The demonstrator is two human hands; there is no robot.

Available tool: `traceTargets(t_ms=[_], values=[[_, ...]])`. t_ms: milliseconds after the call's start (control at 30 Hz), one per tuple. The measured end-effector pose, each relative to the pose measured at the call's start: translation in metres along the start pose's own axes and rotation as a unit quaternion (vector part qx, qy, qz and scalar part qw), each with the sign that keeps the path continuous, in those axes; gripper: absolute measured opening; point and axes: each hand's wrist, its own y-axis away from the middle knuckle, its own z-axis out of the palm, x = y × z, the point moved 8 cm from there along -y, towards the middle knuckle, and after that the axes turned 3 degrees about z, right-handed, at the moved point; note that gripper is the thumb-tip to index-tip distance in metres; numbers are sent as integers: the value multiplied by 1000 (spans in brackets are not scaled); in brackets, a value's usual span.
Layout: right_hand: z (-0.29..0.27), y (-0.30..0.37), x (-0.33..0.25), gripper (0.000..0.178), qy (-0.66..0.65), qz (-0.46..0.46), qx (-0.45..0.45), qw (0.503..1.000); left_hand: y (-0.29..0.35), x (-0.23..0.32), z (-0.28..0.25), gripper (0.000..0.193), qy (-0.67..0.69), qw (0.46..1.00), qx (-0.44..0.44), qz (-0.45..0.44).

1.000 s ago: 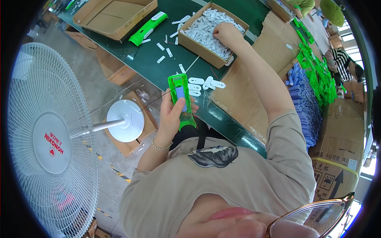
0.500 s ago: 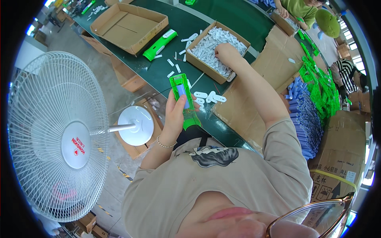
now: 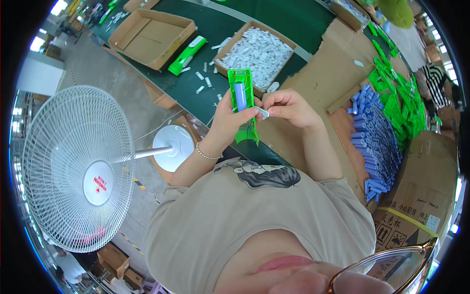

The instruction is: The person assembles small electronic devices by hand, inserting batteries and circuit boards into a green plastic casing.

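My left hand (image 3: 229, 121) grips a green plastic casing (image 3: 247, 78) upright in front of my chest. Inside its open face lies a blue cylindrical battery cell (image 3: 240, 96), and thin wires show near the lower end. My right hand (image 3: 296, 111) pinches a small white plastic piece (image 3: 263, 113) by the casing's right edge, close to my left thumb. Whether the piece touches the casing I cannot tell. Just beyond my hands stands a cardboard box (image 3: 283, 70) filled with similar small white parts.
Another shallow cardboard box (image 3: 177, 46) and a green casing (image 3: 187, 55) are at the left, near loose white parts (image 3: 200, 76). Rightward lie a cardboard sheet (image 3: 313, 73), stacked blue cells (image 3: 374, 142), piled green casings (image 3: 399, 103) and a large carton (image 3: 416, 171). A fan (image 3: 78, 169) stands left.
My right hand has come back from the box of white parts to the casing, now with a white piece in its fingers. My left hand and the casing have shifted slightly right.
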Motion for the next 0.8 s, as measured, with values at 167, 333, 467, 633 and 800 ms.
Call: traceTargets(t_ms=[167,333,467,633,800], values=[[-23,36,-1,7,-23,-3,100,995,-18,-22,25,43,-24,998,-52,-36],[-36,66,-4,13,89,53,218,970,-28,-40,38,40,-48,996,-54,-51],[-39,78,-16,16,278,112,294,908,-34,-52,37,39,-158,986,-43,-11],[-53,80,-12,14,315,112,323,885,-34,-62,40,33,-149,987,-45,-25],[-81,88,-15,20,216,26,406,888,-29,-71,41,26,-40,988,-36,-147]])
